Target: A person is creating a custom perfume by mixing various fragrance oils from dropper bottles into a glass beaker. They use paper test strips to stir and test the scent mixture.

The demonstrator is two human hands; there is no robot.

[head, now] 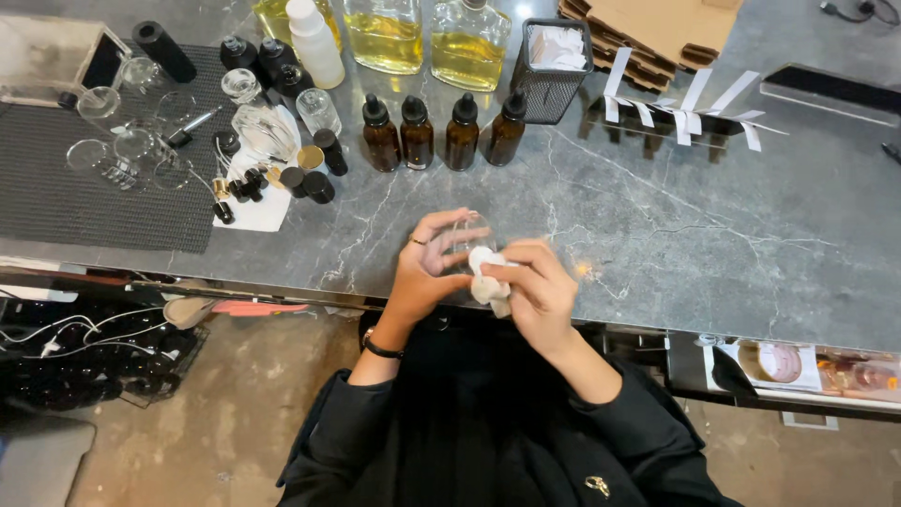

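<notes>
At counter edge | left hand (427,268) fingers grip clear bottle (466,235), seemingly empty | right hand (537,289) fingers pinch white cloth (488,282)

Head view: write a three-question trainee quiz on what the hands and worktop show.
1. True or false: the left hand holds a clear glass bottle.
2. What does the right hand press to it? A) white cloth B) black cap C) dropper
3. How many amber dropper bottles stand in the row on the marble worktop?

Key: 1 true; 2 A, the white cloth; 3 four.
</notes>
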